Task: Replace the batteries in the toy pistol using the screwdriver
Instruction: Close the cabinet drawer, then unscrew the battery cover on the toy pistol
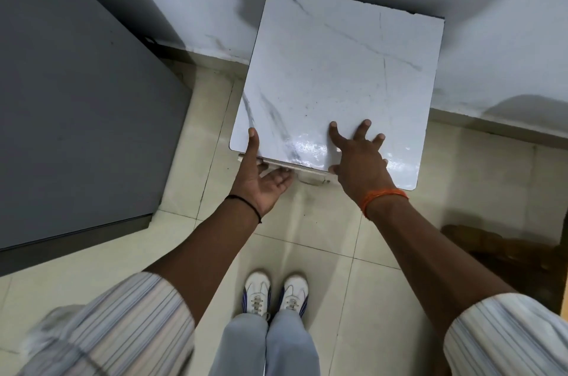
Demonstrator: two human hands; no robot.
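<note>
A small table with a white marble-pattern top stands against the wall in front of me. My left hand holds its front left edge, thumb on top and fingers underneath. My right hand lies flat on the front of the top with fingers spread and the thumb at the edge. No toy pistol, screwdriver or batteries are in view.
A large dark grey cabinet top fills the left side, close to the table. A white wall runs behind. I stand on a beige tiled floor; my white shoes are below. A dark brown object sits at the right.
</note>
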